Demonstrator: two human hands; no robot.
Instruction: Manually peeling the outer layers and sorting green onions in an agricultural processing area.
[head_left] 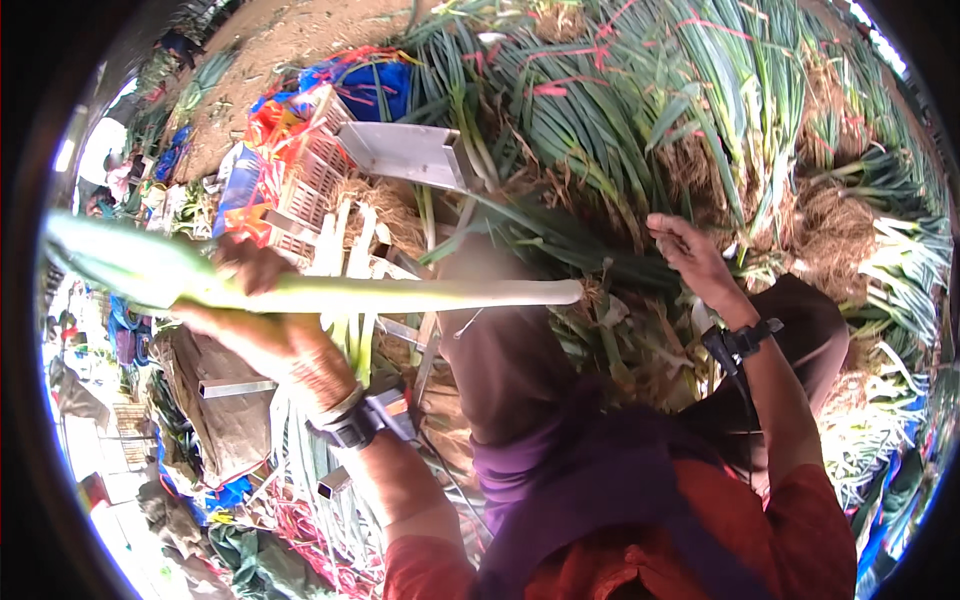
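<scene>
My left hand (285, 345) is closed around a leek (420, 295). The leek lies level across my view, its green leaves to the left and its white shank pointing right. A small tuft of roots shows at its right end. My right hand (692, 262) is raised beyond the root end, apart from the leek. Its fingers are loosely bent, and I see nothing in them. Close to it lie bundled leeks (590, 130) with brown roots, some tied with pink strips. Both wrists wear dark straps.
A metal frame with a tilted metal plate (400, 152) stands ahead, left of centre. Trimmed leek stalks (357, 245) and cut roots lie beside a pale plastic crate (305, 190). Blue sheeting (375, 90) is behind it. More leeks (900, 265) pile up at the right.
</scene>
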